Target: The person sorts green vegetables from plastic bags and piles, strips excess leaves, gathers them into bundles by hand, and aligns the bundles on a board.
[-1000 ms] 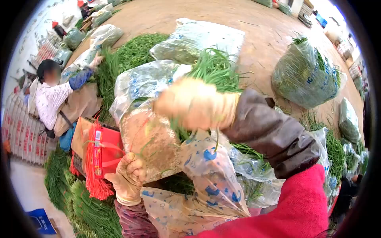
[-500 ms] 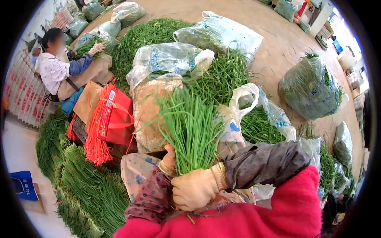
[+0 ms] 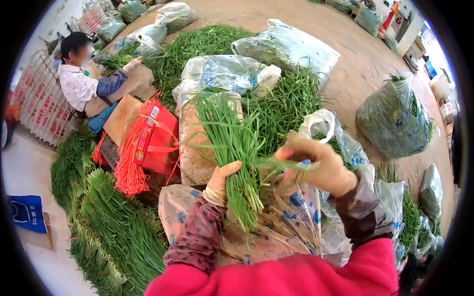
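Note:
My gloved left hand (image 3: 222,185) is closed around a bunch of garlic chives (image 3: 232,133), leaf tips pointing away and cut stems toward me. To the right of the stems, my gloved right hand (image 3: 321,165) is smeared by motion. A few loose chive leaves (image 3: 276,165) run from beside the bunch into its curled fingers. Beneath both hands, a patterned apron (image 3: 286,222) covers my lap. Just beyond the bunch stands a worn, pale block-like surface (image 3: 195,140).
Red ties (image 3: 132,170) hang beside a red box (image 3: 168,130). Tied chive bundles (image 3: 118,217) are stacked at left. Loose chives (image 3: 286,111) and plastic bags (image 3: 217,71) lie ahead; a full bag (image 3: 395,118) stands right. A co-worker (image 3: 81,81) sits at far left.
My right hand has left the stem ends and moved right and away from me, with a few leaves trailing. The bunch now tilts, stems toward the right, in my left hand.

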Tool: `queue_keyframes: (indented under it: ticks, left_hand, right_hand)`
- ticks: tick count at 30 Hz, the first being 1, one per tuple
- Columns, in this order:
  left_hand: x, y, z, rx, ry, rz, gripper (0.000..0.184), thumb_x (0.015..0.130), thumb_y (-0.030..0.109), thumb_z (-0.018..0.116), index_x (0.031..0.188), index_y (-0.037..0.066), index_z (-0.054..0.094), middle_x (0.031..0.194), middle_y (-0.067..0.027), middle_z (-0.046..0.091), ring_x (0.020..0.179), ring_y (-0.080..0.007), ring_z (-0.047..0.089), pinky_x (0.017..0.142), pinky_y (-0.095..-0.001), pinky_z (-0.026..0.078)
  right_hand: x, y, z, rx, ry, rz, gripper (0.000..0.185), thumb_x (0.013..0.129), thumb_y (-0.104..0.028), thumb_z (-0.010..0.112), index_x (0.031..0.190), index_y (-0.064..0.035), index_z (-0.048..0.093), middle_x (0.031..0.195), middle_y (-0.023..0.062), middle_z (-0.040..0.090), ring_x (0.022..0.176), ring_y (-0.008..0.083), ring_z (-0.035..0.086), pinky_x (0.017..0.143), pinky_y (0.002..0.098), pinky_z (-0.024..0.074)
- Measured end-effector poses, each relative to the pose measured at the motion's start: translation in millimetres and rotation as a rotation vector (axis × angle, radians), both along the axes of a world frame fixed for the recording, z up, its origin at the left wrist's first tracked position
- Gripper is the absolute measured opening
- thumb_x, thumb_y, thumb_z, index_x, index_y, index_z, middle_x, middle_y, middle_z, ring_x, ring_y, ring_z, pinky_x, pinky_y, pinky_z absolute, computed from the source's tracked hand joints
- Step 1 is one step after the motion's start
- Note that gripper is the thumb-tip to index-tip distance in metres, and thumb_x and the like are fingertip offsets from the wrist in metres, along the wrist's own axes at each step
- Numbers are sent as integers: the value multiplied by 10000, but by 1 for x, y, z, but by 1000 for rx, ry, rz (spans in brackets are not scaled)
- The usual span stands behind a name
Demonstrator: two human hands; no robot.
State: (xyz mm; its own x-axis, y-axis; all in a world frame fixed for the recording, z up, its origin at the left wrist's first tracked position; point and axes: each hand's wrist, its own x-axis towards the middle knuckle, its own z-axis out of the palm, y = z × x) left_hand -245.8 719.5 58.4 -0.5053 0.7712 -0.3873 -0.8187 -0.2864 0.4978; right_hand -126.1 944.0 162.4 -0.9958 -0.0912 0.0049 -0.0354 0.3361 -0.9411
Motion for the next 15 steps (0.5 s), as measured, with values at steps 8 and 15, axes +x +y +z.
queue_keyframes:
  ticks: [8, 15]
  left_hand:
    - [-16, 29, 4, -110, 554, 6, 469, 749, 68, 771, 1174, 14, 579, 1086, -65, 645, 955, -168, 619, 840, -326, 522]
    - [-46, 45, 22, -202, 795, -59, 464, 748, 50, 737, 1180, 25, 569, 1037, -62, 636, 914, -188, 614, 791, -330, 528]
  right_hand:
    - [-59, 20, 5, 439, -479, 19, 1147, 664, -64, 797, 1517, -107, 31, 1238, 192, 569, 1131, 325, 560, 933, 379, 469]
    - [-121, 28, -13, -322, -62, -20, 1265, 657, -247, 866, 1520, -74, -42, 1365, 143, 478, 1173, 251, 519, 975, 368, 429]
